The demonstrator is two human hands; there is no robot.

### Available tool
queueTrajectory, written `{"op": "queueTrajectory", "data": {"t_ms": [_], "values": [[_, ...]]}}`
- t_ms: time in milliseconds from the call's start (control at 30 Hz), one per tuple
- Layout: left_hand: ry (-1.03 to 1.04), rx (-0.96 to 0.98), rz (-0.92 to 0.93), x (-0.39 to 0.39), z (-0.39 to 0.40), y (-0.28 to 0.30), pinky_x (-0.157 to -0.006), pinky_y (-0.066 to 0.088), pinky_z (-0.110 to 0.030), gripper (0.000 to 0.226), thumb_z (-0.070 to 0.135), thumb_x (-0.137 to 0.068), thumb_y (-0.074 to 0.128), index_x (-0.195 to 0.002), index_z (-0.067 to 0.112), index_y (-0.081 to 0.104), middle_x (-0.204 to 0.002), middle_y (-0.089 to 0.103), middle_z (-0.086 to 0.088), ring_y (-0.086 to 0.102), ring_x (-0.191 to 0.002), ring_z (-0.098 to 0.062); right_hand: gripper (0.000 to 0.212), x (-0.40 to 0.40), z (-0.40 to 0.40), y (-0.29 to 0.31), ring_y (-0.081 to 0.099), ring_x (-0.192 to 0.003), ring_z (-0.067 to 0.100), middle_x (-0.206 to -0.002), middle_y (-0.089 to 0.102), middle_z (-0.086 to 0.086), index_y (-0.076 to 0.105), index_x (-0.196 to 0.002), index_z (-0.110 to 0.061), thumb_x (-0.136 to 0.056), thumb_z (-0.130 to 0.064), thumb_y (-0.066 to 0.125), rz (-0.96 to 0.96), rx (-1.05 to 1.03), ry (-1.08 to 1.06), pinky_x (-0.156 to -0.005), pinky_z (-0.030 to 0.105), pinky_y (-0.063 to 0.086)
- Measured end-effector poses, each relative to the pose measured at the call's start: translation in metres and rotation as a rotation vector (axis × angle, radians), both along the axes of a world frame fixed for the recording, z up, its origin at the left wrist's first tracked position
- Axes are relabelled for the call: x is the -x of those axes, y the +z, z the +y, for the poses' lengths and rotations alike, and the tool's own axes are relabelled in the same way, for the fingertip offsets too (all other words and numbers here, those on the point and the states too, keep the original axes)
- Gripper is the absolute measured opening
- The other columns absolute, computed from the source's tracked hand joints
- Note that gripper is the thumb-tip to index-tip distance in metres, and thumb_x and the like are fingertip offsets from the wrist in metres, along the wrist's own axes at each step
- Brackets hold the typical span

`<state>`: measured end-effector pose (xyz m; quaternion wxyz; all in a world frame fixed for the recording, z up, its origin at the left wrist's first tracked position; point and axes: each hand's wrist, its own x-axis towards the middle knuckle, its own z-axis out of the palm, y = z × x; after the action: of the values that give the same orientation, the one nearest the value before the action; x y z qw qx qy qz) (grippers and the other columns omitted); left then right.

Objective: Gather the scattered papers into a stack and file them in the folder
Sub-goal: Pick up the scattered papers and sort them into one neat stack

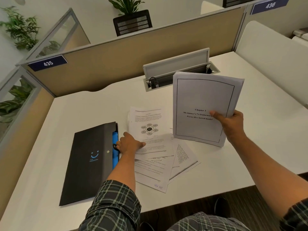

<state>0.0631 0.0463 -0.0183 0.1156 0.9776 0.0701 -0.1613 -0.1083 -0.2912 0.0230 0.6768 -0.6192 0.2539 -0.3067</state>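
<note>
R hand (pixel 230 125) pinches stack of papers (pixel 204 107) upright above tabletop (pixel 83 110). L hand (pixel 129 144) lies on loose papers (pixel 155 157), thumb out, fingers hidden. Black folder (pixel 90 162) just left.

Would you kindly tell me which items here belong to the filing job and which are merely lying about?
Job: held stack in right hand; loose papers under left hand; folder.
Lying about: cable box, plant, desk.
</note>
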Motion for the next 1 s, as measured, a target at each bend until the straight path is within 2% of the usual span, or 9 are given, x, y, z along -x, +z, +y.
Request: {"op": "queueTrajectory", "data": {"t_ms": [133, 300, 400, 467, 533, 633, 800, 900, 1000], "values": [[-0.053, 0.058, -0.084, 0.002, -0.002, 0.003, -0.09, 0.048, -0.046, 0.091, 0.052, -0.067, 0.087, -0.132, 0.009, 0.041, -0.125, 0.061, -0.013, 0.06, -0.116, -0.035, 0.02, -0.001, -0.003, 0.001, 0.076, -0.076, 0.008, -0.084, 0.08, -0.01, 0.078, -0.082, -0.023, -0.074, -0.011, 0.091, 0.011, 0.018, 0.008, -0.066, 0.019, 0.059], [-0.036, 0.14, -0.314, 0.006, -0.001, 0.003, -0.088, 0.045, -0.04, 0.039, 0.041, -0.091, 0.068, -0.117, 0.013, 0.062, -0.108, 0.07, -0.008, 0.066, -0.097, -0.029, 0.02, -0.002, -0.005, 0.004, 0.075, -0.075, 0.008, -0.084, 0.079, -0.011, 0.078, -0.083, -0.024, -0.07, -0.02, 0.092, 0.02, 0.04, -0.001, -0.065, 0.019, 0.059], [-0.036, 0.347, -0.298, -0.001, -0.001, 0.008, -0.067, 0.046, -0.029, 0.016, 0.028, -0.094, 0.064, -0.095, 0.013, 0.065, -0.095, 0.068, -0.005, 0.061, -0.081, -0.022, 0.02, -0.005, -0.007, 0.006, 0.075, -0.076, 0.008, -0.085, 0.079, -0.011, 0.078, -0.084, -0.025, -0.069, -0.021, 0.092, 0.018, 0.047, -0.01, -0.066, 0.02, 0.059], [-0.007, 0.531, -0.281, -0.008, 0.0, 0.011, -0.054, 0.033, -0.024, 0.025, 0.018, -0.092, 0.064, -0.069, 0.015, 0.055, -0.077, 0.063, -0.006, 0.051, -0.063, -0.016, 0.022, -0.007, -0.007, 0.006, 0.075, -0.077, 0.01, -0.086, 0.08, -0.011, 0.078, -0.085, -0.025, -0.069, -0.02, 0.092, 0.018, 0.053, -0.013, -0.068, 0.021, 0.06], [0.067, 0.685, -0.276, -0.012, 0.003, 0.014, -0.054, 0.028, -0.025, 0.037, 0.014, -0.089, 0.067, -0.057, 0.011, 0.048, -0.061, 0.051, -0.002, 0.041, -0.057, -0.015, 0.022, -0.008, -0.007, 0.005, 0.075, -0.078, 0.011, -0.086, 0.079, -0.011, 0.078, -0.086, -0.026, -0.072, -0.017, 0.092, 0.022, 0.056, -0.017, -0.07, 0.024, 0.061], [0.153, 0.883, -0.222, -0.016, 0.007, 0.019, -0.06, 0.032, -0.029, 0.031, 0.018, -0.091, 0.07, -0.072, -0.006, 0.062, -0.065, 0.05, -0.007, 0.042, -0.063, -0.017, 0.021, -0.01, -0.009, 0.007, 0.075, -0.075, 0.008, -0.083, 0.079, -0.013, 0.077, -0.085, -0.026, -0.073, -0.017, 0.091, 0.025, 0.057, -0.027, -0.068, 0.022, 0.06], [0.36, 1.151, -0.2, -0.024, 0.008, 0.038, -0.059, 0.052, -0.017, 0.015, 0.019, -0.09, 0.074, -0.075, 0.02, 0.071, -0.075, 0.069, 0.006, 0.061, -0.07, -0.011, 0.024, -0.013, -0.015, 0.005, 0.075, -0.074, 0.008, -0.084, 0.078, -0.011, 0.077, -0.09, -0.022, -0.074, -0.011, 0.09, 0.019, 0.047, -0.058, -0.067, 0.023, 0.06], [0.482, 1.347, -0.14, -0.03, 0.007, 0.047, -0.066, 0.06, -0.028, 0.007, 0.018, -0.089, 0.075, -0.083, 0.018, 0.073, -0.085, 0.076, 0.001, 0.071, -0.076, -0.016, 0.03, -0.014, -0.019, 0.004, 0.075, -0.076, 0.011, -0.089, 0.078, -0.008, 0.076, -0.098, -0.018, -0.073, -0.014, 0.091, 0.019, 0.028, -0.097, -0.068, 0.025, 0.062], [0.489, 1.415, -0.075, -0.031, 0.003, 0.052, -0.07, 0.062, -0.033, 0.009, 0.022, -0.089, 0.076, -0.089, 0.013, 0.074, -0.088, 0.078, -0.003, 0.074, -0.08, -0.02, 0.037, -0.017, -0.022, 0.002, 0.076, -0.078, 0.012, -0.092, 0.079, -0.006, 0.075, -0.106, -0.013, -0.072, -0.013, 0.091, 0.015, 0.014, -0.113, -0.068, 0.026, 0.062]]}}
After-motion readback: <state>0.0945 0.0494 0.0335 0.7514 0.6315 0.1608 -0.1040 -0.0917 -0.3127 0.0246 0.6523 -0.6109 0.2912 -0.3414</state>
